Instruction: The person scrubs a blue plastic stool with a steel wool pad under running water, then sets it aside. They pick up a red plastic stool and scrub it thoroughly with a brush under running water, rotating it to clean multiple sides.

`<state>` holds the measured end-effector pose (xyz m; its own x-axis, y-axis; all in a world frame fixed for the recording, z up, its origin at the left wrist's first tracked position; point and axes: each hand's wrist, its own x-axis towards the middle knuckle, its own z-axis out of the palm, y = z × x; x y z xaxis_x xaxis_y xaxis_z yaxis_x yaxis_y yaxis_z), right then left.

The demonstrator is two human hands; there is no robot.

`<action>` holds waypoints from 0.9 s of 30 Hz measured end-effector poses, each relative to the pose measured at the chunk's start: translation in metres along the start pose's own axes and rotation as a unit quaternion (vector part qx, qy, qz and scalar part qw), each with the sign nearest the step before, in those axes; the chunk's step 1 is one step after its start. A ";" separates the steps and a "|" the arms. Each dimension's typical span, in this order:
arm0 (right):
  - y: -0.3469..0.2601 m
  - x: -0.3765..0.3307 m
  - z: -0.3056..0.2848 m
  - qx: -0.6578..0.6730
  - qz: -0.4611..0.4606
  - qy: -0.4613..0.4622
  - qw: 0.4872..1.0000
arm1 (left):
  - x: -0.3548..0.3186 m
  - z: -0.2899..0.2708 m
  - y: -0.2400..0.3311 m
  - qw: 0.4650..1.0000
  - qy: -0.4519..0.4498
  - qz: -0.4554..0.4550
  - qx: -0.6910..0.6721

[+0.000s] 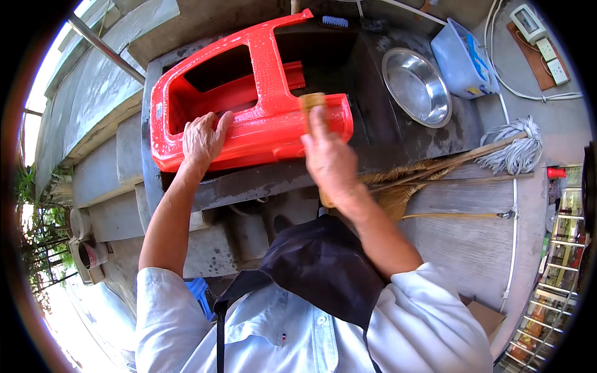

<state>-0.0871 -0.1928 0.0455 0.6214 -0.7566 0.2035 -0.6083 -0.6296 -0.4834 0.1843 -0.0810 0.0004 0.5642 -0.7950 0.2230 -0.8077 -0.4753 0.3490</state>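
Note:
A large red plastic shell (273,81) with window-like openings lies tilted across a dark stone sink (249,186). White suds or water drops speckle its surface. My left hand (205,140) grips its near side, with the fingers over the lower edge of the left opening. My right hand (333,161), smeared by motion, is closed around a yellow-brown scrubbing brush (312,102). The brush's head meets the shell near its right end. A yellow-brown end (325,199) shows below this hand, perhaps the brush's handle. The bristles are hidden.
On the right ledge stand a steel basin (416,87) and a blue-tinted plastic tub (461,59). A small blue brush (334,22) lies at the back. A grey string mop (513,146) and a straw broom (398,198) lie at the right. Power sockets (553,59) are nearby.

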 end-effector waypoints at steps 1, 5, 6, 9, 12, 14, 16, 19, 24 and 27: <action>0.013 0.002 -0.017 0.007 0.023 0.013 1.000 | -0.001 -0.001 0.000 1.000 0.005 0.000 0.003; 0.005 -0.005 -0.013 -0.008 0.053 -0.047 0.997 | 0.000 0.006 -0.002 1.000 0.004 0.000 0.009; 0.003 -0.011 0.010 0.022 -0.016 -0.008 1.000 | 0.006 0.008 0.000 1.000 0.005 0.003 0.007; -0.006 -0.007 0.001 0.005 0.025 -0.038 0.999 | 0.003 0.005 0.000 1.000 0.006 -0.005 0.006; 0.017 -0.002 -0.042 -0.083 0.076 -0.072 0.991 | 0.001 0.000 -0.003 1.000 0.007 -0.005 0.002; 0.013 -0.003 -0.050 -0.111 0.046 -0.096 0.988 | 0.002 0.000 0.000 1.000 0.007 -0.004 -0.002; -0.001 0.005 -0.040 -0.133 -0.014 -0.161 0.978 | 0.005 0.000 0.005 1.000 -0.001 -0.006 0.001; 0.001 0.025 -0.052 -0.205 -0.127 -0.232 0.943 | 0.000 0.002 -0.003 1.000 0.002 0.006 -0.001; 0.042 0.058 -0.129 -0.329 -0.235 -0.259 0.877 | 0.003 -0.005 0.005 1.000 0.008 0.015 -0.014; 0.029 0.082 -0.106 -0.343 -0.324 -0.249 0.846 | 0.002 0.000 0.001 1.000 0.002 0.006 -0.014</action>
<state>-0.1056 -0.2919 0.1382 0.9611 -0.1526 -0.2302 -0.0974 -0.9673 0.2344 0.1846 -0.0836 0.0015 0.5550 -0.7989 0.2318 -0.8094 -0.4542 0.3723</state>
